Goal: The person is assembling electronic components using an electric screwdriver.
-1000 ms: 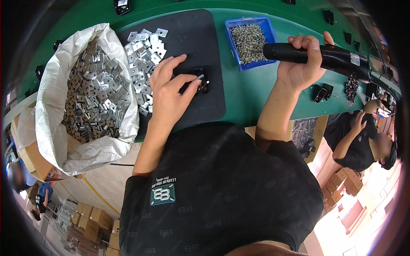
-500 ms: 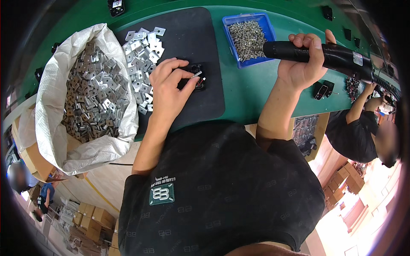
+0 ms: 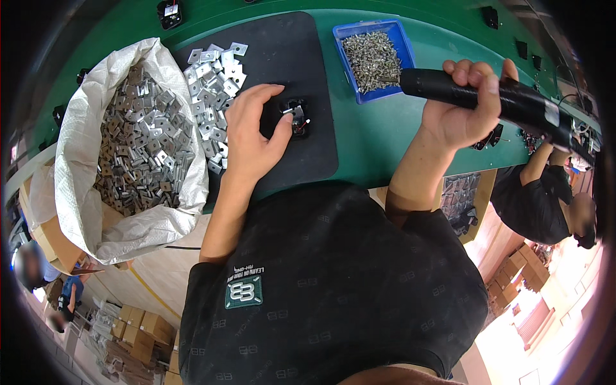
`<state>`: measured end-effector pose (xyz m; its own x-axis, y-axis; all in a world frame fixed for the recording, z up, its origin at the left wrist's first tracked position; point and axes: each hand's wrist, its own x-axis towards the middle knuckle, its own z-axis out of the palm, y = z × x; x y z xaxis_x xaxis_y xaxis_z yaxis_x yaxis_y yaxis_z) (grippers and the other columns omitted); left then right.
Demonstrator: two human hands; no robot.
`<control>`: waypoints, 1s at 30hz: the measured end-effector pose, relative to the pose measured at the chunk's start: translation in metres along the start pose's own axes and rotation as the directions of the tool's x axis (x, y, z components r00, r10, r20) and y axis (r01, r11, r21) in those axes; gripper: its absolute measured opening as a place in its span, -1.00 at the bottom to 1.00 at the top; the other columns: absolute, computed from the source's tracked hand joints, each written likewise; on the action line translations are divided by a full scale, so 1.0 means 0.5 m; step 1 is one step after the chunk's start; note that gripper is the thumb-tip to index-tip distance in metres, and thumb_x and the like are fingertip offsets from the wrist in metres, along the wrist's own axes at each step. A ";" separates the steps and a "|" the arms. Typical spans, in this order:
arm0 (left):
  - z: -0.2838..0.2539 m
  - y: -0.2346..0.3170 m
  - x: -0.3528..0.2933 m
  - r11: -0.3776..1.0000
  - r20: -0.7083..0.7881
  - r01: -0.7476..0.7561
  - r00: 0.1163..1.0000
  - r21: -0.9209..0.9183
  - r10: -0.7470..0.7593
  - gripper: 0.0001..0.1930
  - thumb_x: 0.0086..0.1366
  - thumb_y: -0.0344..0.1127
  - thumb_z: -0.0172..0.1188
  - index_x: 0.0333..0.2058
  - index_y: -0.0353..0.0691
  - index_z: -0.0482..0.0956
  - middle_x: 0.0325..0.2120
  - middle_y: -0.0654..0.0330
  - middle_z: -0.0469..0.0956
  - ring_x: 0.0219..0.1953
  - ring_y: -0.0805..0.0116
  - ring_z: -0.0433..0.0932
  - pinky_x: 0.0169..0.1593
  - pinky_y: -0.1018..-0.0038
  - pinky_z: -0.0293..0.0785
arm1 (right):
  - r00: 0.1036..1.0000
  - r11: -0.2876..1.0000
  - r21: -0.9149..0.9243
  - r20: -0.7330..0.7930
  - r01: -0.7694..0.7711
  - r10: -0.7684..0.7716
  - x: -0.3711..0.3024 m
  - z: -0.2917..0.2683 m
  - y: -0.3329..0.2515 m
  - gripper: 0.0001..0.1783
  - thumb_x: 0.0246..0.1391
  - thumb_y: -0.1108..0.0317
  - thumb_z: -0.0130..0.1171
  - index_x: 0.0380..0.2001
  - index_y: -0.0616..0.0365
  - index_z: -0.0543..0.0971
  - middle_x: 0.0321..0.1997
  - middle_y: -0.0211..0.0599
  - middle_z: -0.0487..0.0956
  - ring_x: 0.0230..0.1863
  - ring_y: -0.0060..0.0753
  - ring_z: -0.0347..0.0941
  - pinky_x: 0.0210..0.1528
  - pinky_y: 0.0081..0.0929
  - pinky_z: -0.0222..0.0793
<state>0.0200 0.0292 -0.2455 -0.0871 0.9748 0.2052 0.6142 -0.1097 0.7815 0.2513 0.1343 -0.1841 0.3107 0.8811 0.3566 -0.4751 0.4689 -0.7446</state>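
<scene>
On the black mat point(image 3: 312, 61) lies a small black housing point(image 3: 301, 128) with a silvery metal plate point(image 3: 294, 111) in it and a bit of red wire at its side. My left hand point(image 3: 252, 131) is beside it, thumb and index finger spread apart, the thumb tip at the plate's near edge. My right hand point(image 3: 465, 109) is wrapped round a thick black cylindrical tool that looks like an electric screwdriver point(image 3: 436, 86). The tool's narrow end points left over a blue tray point(image 3: 364, 97) of small silvery screws point(image 3: 372, 61); its tip is hard to make out among them.
Square metal plates point(image 3: 215, 96) lie heaped on the mat's left side. A white woven sack point(image 3: 77, 179) full of such plates stands left of it. More black housings point(image 3: 170, 14) sit along the green table point(image 3: 369, 138). A co-worker point(image 3: 532, 199) is at the right.
My left thumb and index finger have parted, leaving the metal plate in the housing. My right hand and the tool have shifted slightly right. A housing at the far left edge has moved down a little.
</scene>
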 end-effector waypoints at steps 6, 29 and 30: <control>-0.019 0.051 0.021 0.966 -0.001 -0.257 0.966 -0.038 0.257 -0.68 -0.09 -0.38 0.37 -0.28 -0.22 0.58 -0.28 0.16 0.57 -0.18 0.19 0.52 -0.07 0.37 0.30 | 0.978 0.981 0.180 0.207 -0.071 0.033 -0.019 0.006 -0.068 -0.46 0.09 0.30 0.06 0.16 0.00 0.24 -0.49 -0.43 0.34 -0.50 -0.47 0.26 -0.30 -0.29 0.27; 0.005 0.075 0.022 0.875 -0.043 -0.473 0.881 -0.101 0.471 -0.79 -0.06 -0.35 0.39 -0.38 -0.19 0.66 -0.46 0.32 0.61 -0.41 0.45 0.54 -0.17 0.47 0.23 | 0.860 0.925 0.289 0.505 -0.249 0.074 -0.079 0.079 -0.095 -0.50 0.07 0.29 0.19 0.09 -0.07 0.34 -0.46 -0.58 0.40 -0.46 -0.66 0.33 -0.26 -0.58 0.21; 0.006 0.074 0.024 0.871 -0.047 -0.476 0.879 -0.118 0.474 -0.78 -0.06 -0.35 0.39 -0.37 -0.19 0.66 -0.46 0.32 0.61 -0.41 0.45 0.54 -0.17 0.47 0.23 | 0.855 0.920 0.302 0.514 -0.250 0.064 -0.078 0.079 -0.098 -0.50 0.06 0.29 0.20 0.09 -0.08 0.34 -0.46 -0.57 0.41 -0.45 -0.66 0.34 -0.26 -0.59 0.21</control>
<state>0.0442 0.0376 -0.2158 0.1781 0.7959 0.5786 0.4842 -0.5828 0.6526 0.2298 0.0794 -0.1391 -0.1881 0.8154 0.5476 -0.7634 0.2294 -0.6038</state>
